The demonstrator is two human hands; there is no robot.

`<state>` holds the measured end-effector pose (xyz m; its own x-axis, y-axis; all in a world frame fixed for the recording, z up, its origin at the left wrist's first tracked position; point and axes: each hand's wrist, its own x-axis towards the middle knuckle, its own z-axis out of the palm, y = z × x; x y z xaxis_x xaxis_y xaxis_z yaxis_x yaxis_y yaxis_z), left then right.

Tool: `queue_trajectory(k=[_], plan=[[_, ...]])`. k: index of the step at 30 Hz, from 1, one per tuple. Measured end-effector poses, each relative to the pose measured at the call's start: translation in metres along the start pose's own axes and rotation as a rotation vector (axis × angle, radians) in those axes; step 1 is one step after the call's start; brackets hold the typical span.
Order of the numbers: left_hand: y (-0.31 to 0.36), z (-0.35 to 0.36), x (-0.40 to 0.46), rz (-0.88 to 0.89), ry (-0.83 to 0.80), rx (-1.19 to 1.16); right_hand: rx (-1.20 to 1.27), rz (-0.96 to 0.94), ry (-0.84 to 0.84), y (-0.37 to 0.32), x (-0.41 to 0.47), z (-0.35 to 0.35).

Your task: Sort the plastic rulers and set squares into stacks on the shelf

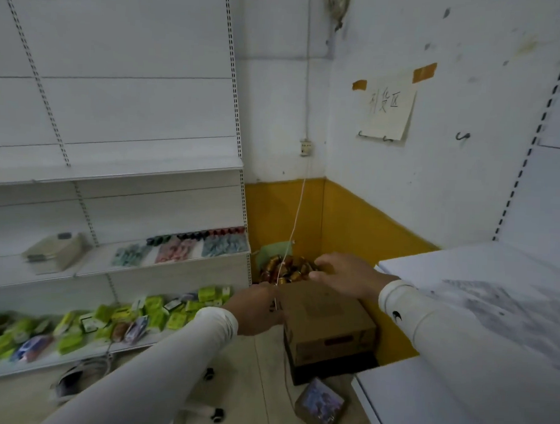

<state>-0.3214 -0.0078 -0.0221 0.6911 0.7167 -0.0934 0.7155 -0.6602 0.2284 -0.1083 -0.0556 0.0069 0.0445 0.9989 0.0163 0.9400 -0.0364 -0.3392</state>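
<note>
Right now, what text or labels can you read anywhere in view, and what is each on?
"到货区", handwritten, first character uncertain: paper sign taped to the wall.
Print on the cardboard box: blurred, unreadable.
Green packets on the lower shelf: too small to read.
Small dark logo on the right sleeve: no letters legible.

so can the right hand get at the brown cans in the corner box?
Probably yes. The right hand already hovers at the cans, nothing between them. The hanging cord lies nearer the left hand.
</note>
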Motion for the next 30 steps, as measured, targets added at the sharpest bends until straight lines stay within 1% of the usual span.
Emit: queue_trajectory(k=[4, 6, 10, 14, 18, 21, 26, 30], plan=[[-0.025, -0.017, 0.066, 0.002, -0.025, -0.021, -0.035, 0.023, -0.022, 0.020, 0.045, -0.017], [-0.032, -0.024, 0.104, 0.049, -0.023, -0.003, -0.048, 0.054, -0.006, 0.038, 0.067, -0.025], [-0.029, -0.036, 0.185, 0.216, -0.021, 0.041, -0.041, 0.188, 0.044, 0.079, 0.095, -0.038], [-0.005, -0.043, 0.258, 0.424, -0.069, -0.003, -0.040, 0.407, 0.143, 0.122, 0.091, -0.053], [0.043, -0.047, 0.309, 0.703, -0.108, 0.030, -0.055, 0.671, 0.230, 0.148, 0.050, -0.070], [0.089, -0.038, 0.328, 0.865, -0.151, 0.011, -0.074, 0.882, 0.301, 0.153, -0.003, -0.074], [0.168, -0.016, 0.310, 1.111, -0.208, -0.019, -0.055, 1.196, 0.380, 0.141, -0.100, -0.072], [0.213, -0.004, 0.286, 1.253, -0.235, -0.012, -0.060, 1.325, 0.424, 0.123, -0.152, -0.067]])
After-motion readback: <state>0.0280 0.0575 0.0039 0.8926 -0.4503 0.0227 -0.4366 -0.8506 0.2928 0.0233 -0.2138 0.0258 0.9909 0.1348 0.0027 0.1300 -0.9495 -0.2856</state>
